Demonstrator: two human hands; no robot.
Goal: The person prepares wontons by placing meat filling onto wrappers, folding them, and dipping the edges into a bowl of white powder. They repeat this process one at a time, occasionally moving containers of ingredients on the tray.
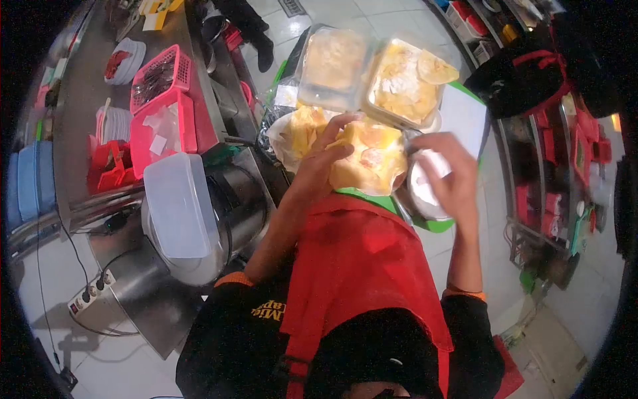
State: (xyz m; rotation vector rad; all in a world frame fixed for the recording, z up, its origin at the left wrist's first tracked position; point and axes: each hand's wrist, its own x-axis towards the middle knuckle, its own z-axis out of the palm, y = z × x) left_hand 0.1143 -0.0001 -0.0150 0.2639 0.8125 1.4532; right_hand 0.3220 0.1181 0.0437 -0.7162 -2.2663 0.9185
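My left hand (320, 159) grips the left side of a stack of thin yellow dough sheets (372, 163), thumb on top. The stack is held just in front of the red apron. My right hand (452, 166) is right of it, thumb and fingers apart, over a round bowl of white powder (426, 189). Nothing shows in its fingers. Left of the stack, more yellow dough pieces (307, 130) lie in a pale bowl or wrapping. Behind it stands an uncovered plastic container of powder-dusted dough sheets (404, 86).
Another plastic container (332, 63) holds pale dough at the back. A white and green board (468, 120) lies under the right side. To the left are a translucent lid or box (179, 203), a pink cutlery basket (156, 76) and stacked plates (126, 60). Shelves (531, 173) stand right.
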